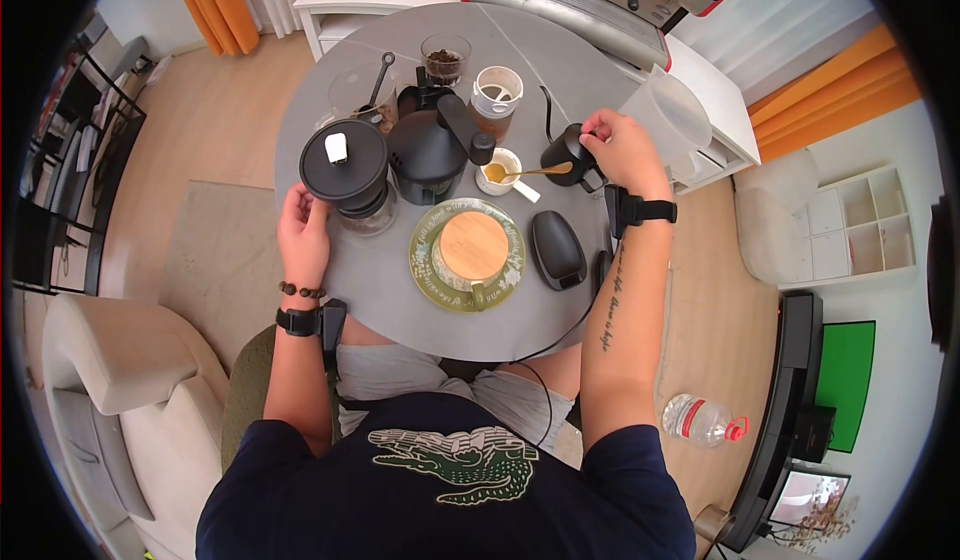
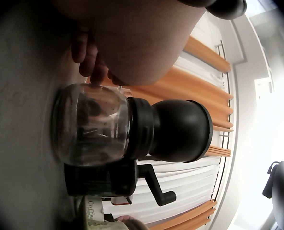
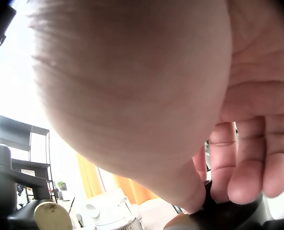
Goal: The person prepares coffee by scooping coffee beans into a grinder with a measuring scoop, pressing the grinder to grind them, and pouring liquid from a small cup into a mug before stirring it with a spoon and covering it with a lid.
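Note:
My right hand (image 1: 628,150) pinches the top of a black gooseneck kettle (image 1: 568,156) with thumb and fingertips; in the right wrist view the fingers (image 3: 247,165) reach down to a dark surface. My left hand (image 1: 303,235) hangs loosely curled beside a black-lidded grinder with a glass jar (image 1: 368,216). The left wrist view has its fingers (image 2: 88,60) next to the jar (image 2: 91,124); whether they touch cannot be told. Between the hands are a black hand-crank machine (image 1: 428,150), a white cup (image 1: 490,182) with a golden spoon (image 1: 545,170), and a wooden-lidded cup (image 1: 474,245) on a green plate (image 1: 425,285).
A glass of dark beans (image 1: 445,60), a glass bowl (image 1: 345,90) holding a black scoop and a brown-sleeved cup (image 1: 494,110) stand toward the back. A clear pitcher (image 1: 672,110) is beyond the kettle. A black oval object (image 1: 558,250) and a cable lie at the right.

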Demonstrator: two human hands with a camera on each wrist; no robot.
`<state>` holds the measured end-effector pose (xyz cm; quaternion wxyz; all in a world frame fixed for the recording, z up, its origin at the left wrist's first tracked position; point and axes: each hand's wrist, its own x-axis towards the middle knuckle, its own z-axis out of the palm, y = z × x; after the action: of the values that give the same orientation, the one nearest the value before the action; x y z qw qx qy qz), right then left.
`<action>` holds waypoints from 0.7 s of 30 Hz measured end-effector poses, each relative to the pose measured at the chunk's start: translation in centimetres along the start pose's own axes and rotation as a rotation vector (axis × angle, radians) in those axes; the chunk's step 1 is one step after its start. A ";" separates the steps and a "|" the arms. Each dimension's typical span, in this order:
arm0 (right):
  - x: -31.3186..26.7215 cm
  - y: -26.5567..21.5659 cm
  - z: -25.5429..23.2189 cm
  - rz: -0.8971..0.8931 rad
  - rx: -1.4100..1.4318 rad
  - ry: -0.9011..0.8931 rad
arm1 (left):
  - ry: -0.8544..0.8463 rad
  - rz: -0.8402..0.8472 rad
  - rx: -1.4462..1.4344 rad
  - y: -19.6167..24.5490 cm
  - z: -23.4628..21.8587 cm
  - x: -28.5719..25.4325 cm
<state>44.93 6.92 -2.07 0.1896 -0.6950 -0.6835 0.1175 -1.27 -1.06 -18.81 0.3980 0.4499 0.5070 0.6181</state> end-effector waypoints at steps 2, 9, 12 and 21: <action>-0.1 -0.1 0.0 0.012 -0.014 0.021 | 0.000 0.009 -0.006 -0.1 0.0 0.0; -0.1 0.5 0.1 0.054 0.031 0.002 | -0.005 0.011 0.012 -0.5 -0.3 0.1; -0.2 0.5 -0.1 0.048 0.054 0.009 | -0.007 0.017 0.005 -0.3 -0.2 0.1; -1.1 1.0 0.4 -0.006 0.068 0.068 | 0.006 0.008 0.006 -0.6 -0.3 0.1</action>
<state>45.62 5.93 -3.00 0.2365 -0.6899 -0.6742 0.1163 -1.55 -0.89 -19.38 0.3926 0.4512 0.5080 0.6198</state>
